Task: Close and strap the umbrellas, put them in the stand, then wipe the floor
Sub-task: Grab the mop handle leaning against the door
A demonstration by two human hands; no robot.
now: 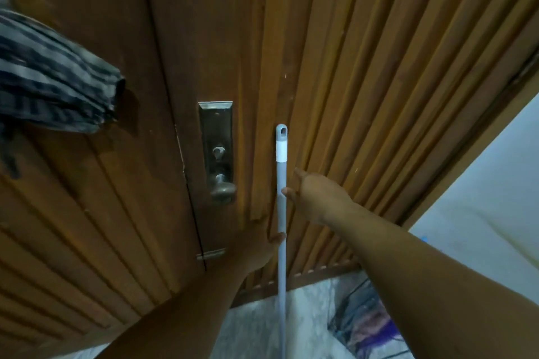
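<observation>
A pale grey mop handle [281,213] with a white cap stands upright against the wooden door. My left hand [256,245] wraps around it low down, fingers curled round the pole. My right hand [315,198] is higher, its thumb touching the pole and its fingers stretched along the door. The mop's head is out of view below. A folded umbrella with dark and purple fabric [361,326] leans in a wire stand at the lower right.
The ribbed wooden door [379,67] fills the view, with a metal lock plate and knob [220,166] to the left of the pole. A striped grey cloth [52,84] hangs at the upper left. Marbled floor tiles [256,326] lie below, a white wall [481,213] at right.
</observation>
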